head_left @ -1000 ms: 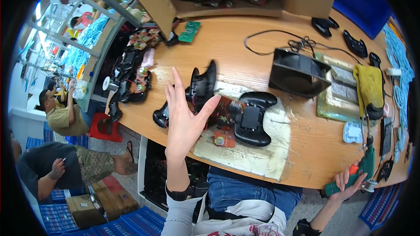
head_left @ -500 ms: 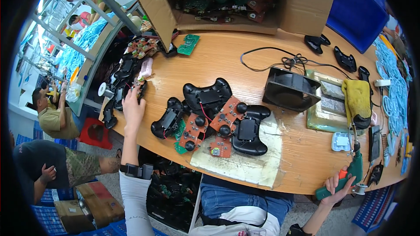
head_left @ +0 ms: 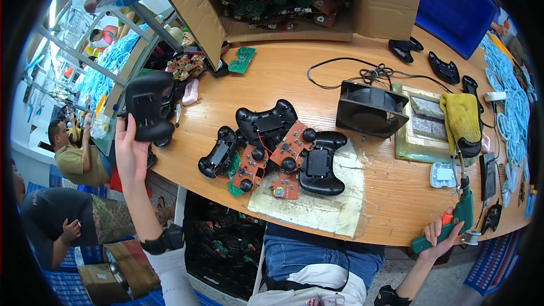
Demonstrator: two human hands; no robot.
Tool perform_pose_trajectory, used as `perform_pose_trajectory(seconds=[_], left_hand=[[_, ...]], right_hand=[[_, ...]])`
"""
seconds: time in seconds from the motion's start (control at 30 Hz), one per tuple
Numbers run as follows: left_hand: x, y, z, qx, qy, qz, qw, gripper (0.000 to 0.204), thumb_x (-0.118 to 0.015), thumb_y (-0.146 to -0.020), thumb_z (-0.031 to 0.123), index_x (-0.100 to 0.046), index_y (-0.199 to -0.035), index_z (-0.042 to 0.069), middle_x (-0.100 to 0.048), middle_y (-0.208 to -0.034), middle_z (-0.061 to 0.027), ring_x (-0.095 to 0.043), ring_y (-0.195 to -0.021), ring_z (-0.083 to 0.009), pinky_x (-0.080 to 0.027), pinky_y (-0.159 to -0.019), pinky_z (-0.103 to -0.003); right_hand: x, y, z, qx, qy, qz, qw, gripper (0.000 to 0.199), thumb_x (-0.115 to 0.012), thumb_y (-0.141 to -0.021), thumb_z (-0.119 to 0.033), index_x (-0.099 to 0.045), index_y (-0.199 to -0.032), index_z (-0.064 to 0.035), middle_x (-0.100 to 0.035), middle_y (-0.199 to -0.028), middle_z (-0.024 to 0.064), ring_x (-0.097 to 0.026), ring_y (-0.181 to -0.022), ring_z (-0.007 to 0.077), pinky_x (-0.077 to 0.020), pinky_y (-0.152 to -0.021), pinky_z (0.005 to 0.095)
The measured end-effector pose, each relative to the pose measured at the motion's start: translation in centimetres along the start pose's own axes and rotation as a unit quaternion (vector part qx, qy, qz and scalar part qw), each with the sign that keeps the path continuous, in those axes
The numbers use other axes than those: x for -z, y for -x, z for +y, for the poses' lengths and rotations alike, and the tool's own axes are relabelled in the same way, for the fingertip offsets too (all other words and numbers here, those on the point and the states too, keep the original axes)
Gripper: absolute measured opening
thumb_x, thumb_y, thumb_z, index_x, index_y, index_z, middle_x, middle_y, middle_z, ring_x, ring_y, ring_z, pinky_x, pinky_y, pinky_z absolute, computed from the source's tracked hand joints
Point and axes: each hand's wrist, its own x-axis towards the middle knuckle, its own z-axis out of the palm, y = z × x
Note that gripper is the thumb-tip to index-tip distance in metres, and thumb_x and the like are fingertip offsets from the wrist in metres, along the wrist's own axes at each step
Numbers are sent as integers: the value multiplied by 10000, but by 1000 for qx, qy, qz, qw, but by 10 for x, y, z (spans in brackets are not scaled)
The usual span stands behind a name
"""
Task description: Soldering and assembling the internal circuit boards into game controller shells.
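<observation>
Single head view, looking steeply down at the workbench [head_left: 317, 79]

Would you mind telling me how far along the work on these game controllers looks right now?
Done: several black controller shells lie opened on the table, with orange circuit boards beside them. In hand: the left hand holds up another black controller, and the right hand has its grip on a green electric screwdriver. Left: the cardboard box holds many more boards.

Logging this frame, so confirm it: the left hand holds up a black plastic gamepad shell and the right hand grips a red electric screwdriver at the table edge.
Wrong on the colour. The head view shows the right hand gripping a green electric screwdriver with an orange trigger, not red. The left hand does hold up the black plastic gamepad shell.
</observation>
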Motion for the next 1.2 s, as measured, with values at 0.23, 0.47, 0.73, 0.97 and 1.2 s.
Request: perform_pose_trajectory(seconds=[0.23, 0.47, 0.73, 0.97, 1.2], left_hand=[[-148, 112, -12, -2, -177, -398, 900, 368, -587, -683, -96, -549, -1036, 2, -530, -1192, -229, -503, -1148, -301, -431, -909, -341], [-253, 164, -106, -325, -307, -614, 650, 330, -586, -732, 63, -574, -1060, 99, -453, -1296, -138, -414, -1229, -291, -305, -1010, -497], [-248, 155, -126, -203, -318, -484, 789, 404, -631, -671, 25, -580, -1070, 66, -534, -1163, -118, -467, -1119, -318, -370, -926, -455], [-295, 176, -125, -168, -459, -426, 761, 484, -695, -726, 244, -529, -1139, 54, -570, -916, -93, -447, -954, -285, -334, -828, -366], [-306, 180, -123, -174, -471, -437, 746, 470, -701, -717, 227, -554, -1134, 63, -585, -952, -76, -465, -947, -258, -323, -846, -369]], right_hand=[[7, 8, -1, -7, -17, 24, 1000, 486, -338, -933, -482, -419, -1124, -42, -445, -570, 55, -325, -331, 74, -258, -345, 201], [-5, 4, 3, -13, -43, 2, 999, 518, -375, -904, -529, -419, -1096, -49, -447, -578, 50, -329, -352, 70, -270, -376, 210], [4, 5, 1, -13, -43, -30, 999, 545, -379, -889, -558, -397, -1099, -55, -466, -595, 59, -359, -360, 68, -291, -371, 204], [6, 3, 0, -15, -45, -63, 997, 548, -375, -890, -557, -394, -1098, -52, -468, -600, 60, -372, -366, 64, -288, -373, 202], [4, 2, 1, -17, -48, -65, 997, 556, -365, -894, -553, -392, -1111, -42, -472, -610, 62, -372, -368, 61, -289, -377, 200]])
